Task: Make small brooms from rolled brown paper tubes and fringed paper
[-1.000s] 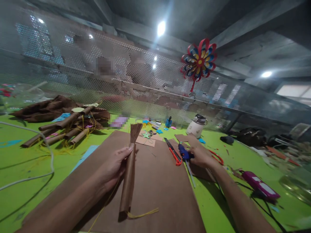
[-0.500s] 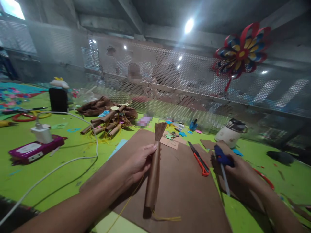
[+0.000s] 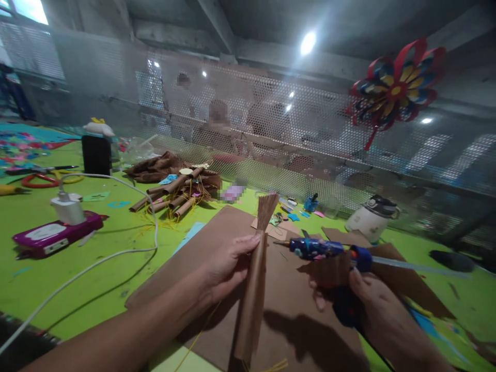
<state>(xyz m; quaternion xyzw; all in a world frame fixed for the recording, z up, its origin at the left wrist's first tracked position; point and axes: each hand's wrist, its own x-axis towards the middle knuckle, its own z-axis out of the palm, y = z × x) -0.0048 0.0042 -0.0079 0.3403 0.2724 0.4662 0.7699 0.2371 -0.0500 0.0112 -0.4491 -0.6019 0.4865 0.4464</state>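
Observation:
In my left hand [image 3: 236, 263] is a rolled brown paper tube [image 3: 251, 299], pinched near its upper end. Its top fans out into a fringe [image 3: 266, 209], and yellow string [image 3: 277, 366] trails from the bottom. My right hand [image 3: 368, 297] is wrapped around a dark blue hot glue gun [image 3: 318, 249] whose nozzle points left at the tube, a small gap away. A clear glue stick [image 3: 418, 266] juts out of the gun's back. A brown piece [image 3: 331, 269] shows at the gun's handle; whether it is attached I cannot tell. Beneath both hands lies a brown board [image 3: 209, 243].
Finished-looking paper tubes [image 3: 182, 194] with yellow strings lie in a pile. A purple power strip [image 3: 58, 235] carries a white charger [image 3: 68, 207] and its cable. A white jug [image 3: 372, 218] stands far right. Behind is a perforated screen [image 3: 248, 124]; a paper flower [image 3: 395, 90] hangs above.
My right hand has lifted the glue gun off the table's right side, turned it level and brought it left toward the tube. My left hand still holds the tube, which is slightly further right.

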